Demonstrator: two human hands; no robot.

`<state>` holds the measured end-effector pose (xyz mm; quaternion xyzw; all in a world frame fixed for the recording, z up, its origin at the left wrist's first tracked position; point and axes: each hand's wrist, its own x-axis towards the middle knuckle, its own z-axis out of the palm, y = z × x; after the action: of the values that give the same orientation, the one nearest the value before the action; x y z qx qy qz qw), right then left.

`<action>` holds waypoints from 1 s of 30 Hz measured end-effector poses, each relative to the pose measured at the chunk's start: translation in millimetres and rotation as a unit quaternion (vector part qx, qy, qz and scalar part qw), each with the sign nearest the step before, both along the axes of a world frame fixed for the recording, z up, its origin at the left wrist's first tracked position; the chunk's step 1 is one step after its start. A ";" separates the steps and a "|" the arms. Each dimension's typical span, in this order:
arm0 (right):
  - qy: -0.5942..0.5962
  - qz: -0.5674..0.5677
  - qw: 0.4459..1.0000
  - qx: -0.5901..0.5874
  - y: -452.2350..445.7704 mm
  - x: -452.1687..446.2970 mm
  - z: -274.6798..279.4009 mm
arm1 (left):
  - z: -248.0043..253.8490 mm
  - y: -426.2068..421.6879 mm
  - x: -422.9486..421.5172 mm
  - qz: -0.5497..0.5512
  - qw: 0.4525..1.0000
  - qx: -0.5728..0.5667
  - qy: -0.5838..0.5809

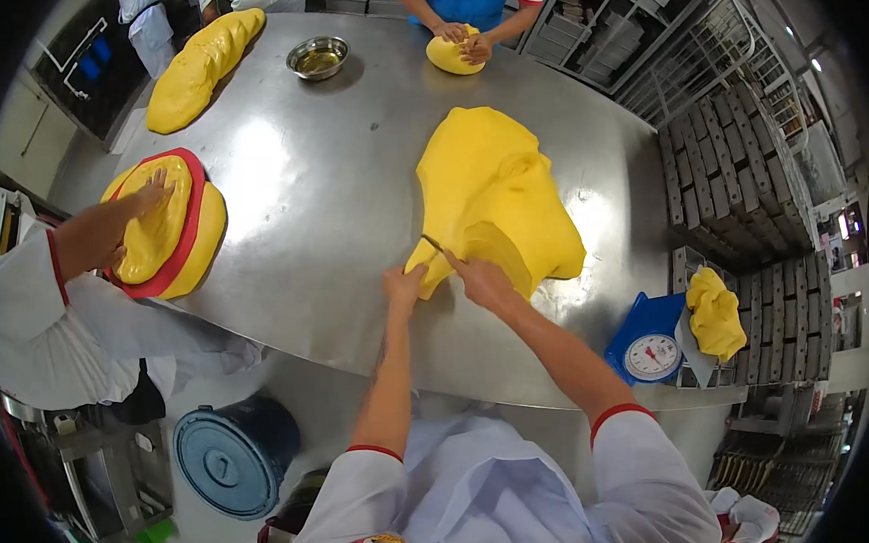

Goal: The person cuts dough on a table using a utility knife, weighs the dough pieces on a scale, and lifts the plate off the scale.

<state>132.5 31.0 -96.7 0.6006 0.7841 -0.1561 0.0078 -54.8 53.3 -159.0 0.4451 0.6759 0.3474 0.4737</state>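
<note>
A large mass of yellow dough point(494, 180) lies on the metal table in front of me. My left hand point(402, 285) is closed on a narrow flap at its near left edge. In my right hand point(482, 281) is a small cutter point(432, 242) with a dark blade, which touches the dough beside that flap. The fingers of my right hand are wrapped round its handle, which they mostly hide. A blue scale point(644, 337) with a round dial stands to the right, with a lump of yellow dough point(716, 314) on its pan.
At the left, a co-worker's hands press yellow dough point(157, 227) layered with red. Across the metal table point(302, 180), another person's hands hold a dough ball point(451, 54). A metal bowl point(317, 57) and a long dough piece point(203, 72) lie farther back. A blue lidded bin point(230, 459) stands below.
</note>
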 end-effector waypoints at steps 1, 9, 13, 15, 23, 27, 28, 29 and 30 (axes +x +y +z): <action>-0.011 -0.014 1.000 0.000 -17.0 3.5 -6.8 | -37.8 -4.6 -0.1 -0.005 0.998 0.055 -0.004; -0.013 -0.118 0.985 -0.128 -161.3 78.6 33.1 | -15.2 -98.9 -103.6 0.111 0.944 -0.046 -0.308; 0.180 -0.218 0.959 0.014 -312.2 116.4 1.8 | 55.6 -90.7 -111.4 0.037 0.837 -0.080 -0.541; 0.230 -0.320 0.914 0.098 -381.8 114.0 -4.1 | 96.1 -65.5 -60.8 -0.099 0.898 -0.059 -0.424; 0.301 -0.596 0.711 0.221 -484.1 86.0 36.2 | 288.3 -71.7 339.3 -0.623 0.723 0.294 -0.051; 0.345 -0.702 0.567 0.258 -530.4 74.4 11.8 | 336.6 -131.1 490.4 -0.697 0.611 0.367 -0.081; 0.345 -0.741 0.523 0.242 -547.1 69.3 -1.8 | 332.8 -135.5 524.0 -0.733 0.600 0.309 -0.087; 0.334 -0.758 0.501 0.251 -568.5 58.7 -25.7 | 325.8 -136.3 554.4 -0.765 0.587 0.248 -0.091; 0.324 -0.774 0.479 0.260 -590.0 48.1 -49.6 | 322.6 -139.1 574.0 -0.793 0.572 0.186 -0.092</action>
<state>180.6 -559.0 -146.4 0.8454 -0.0462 -0.0714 -0.5272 519.2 -85.9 163.6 0.8470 -0.0746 -0.0105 0.5263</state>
